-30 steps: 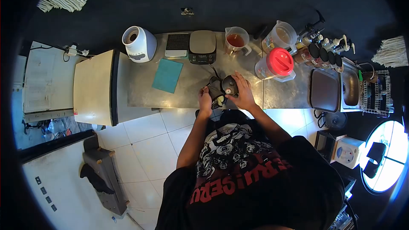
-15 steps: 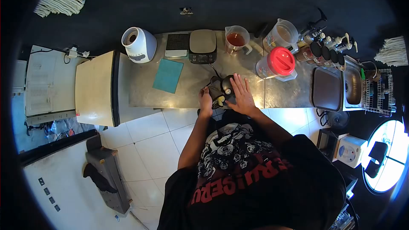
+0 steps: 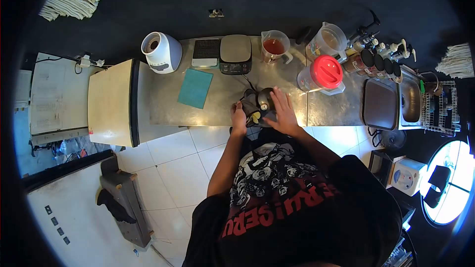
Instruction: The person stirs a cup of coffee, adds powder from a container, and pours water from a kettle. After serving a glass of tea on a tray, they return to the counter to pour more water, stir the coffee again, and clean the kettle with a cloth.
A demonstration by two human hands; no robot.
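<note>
A small dark press-like tool with a round metal top stands at the front of the steel counter. Pale yellow pieces show at its base. My left hand grips the tool's dark left side near those pieces. My right hand lies flat with fingers spread against the tool's right side, holding nothing.
Along the counter's back are a white blender base, a scale, a jug of red liquid, a red-lidded pitcher and several bottles. A teal mat lies left. A sink is at right.
My right hand has let go of the tool's round top and spread flat beside it. My left hand has stayed in place.
</note>
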